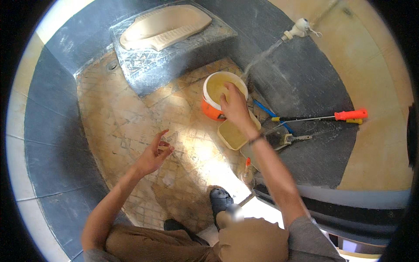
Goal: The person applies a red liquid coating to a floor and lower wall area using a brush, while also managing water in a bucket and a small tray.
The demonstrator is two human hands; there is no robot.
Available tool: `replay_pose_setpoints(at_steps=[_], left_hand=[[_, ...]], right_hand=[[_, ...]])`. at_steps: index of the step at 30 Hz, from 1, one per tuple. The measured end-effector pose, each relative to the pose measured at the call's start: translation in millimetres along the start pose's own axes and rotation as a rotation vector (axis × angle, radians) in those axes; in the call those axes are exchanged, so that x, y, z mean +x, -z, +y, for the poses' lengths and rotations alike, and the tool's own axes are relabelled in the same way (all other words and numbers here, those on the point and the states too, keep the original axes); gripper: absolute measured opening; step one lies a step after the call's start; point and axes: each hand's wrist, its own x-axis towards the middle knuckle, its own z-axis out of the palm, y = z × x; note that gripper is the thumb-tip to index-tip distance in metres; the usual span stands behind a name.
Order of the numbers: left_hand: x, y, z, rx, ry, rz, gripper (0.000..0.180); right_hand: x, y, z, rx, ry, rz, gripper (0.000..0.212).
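My right hand reaches over an orange bucket with a white rim. Its thumb and fingers are apart above the yellowish inside, and I see nothing held in them. Beside the bucket, under my right wrist, sits a pale yellow rectangular tub, partly hidden by my arm. Off to the left, my left hand hovers over the tiled floor with its index finger stretched out and the others loosely bent. Nothing shows in that hand, and it touches nothing.
Water runs from a white wall tap down behind the bucket. A squat toilet pan is set in a raised tiled step. Brushes with a red handle and a pale handle lie at right. A small bottle stands nearer me.
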Motion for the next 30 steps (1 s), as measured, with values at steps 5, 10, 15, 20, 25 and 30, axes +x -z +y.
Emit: replay_pose_setpoints(at_steps=[5,10,15,20,25,30], left_hand=[[-20.9,14.8,-16.5,0.024,0.069,0.089,0.069],[-47.5,30.6,-41.8,-0.083,0.142,0.112,0.070],[-55.6,37.8,-60.5,-0.095,0.213,0.161,0.071],[-36.7,45.3,-63.9,-0.181,0.149,0.192,0.069],[-34.5,45.2,-45.3,-0.233,0.127,0.230,0.063],[-19.2,35.9,-51.9,-0.231,0.138,0.126,0.058]], right_hand=[[87.2,-86.7,158.6,-0.145,-0.348,-0.719,0.042],[79.5,-152.2,261.8,0.028,-0.521,-0.623,0.046],[81.9,-161.4,221.4,-0.148,-0.499,-0.831,0.047],[74.4,-97.7,203.8,-0.037,-0.560,-0.972,0.049],[72.4,-56.6,144.0,0.196,-0.572,-0.986,0.052],[52.5,-37.4,52.4,0.334,-0.412,-0.957,0.055]])
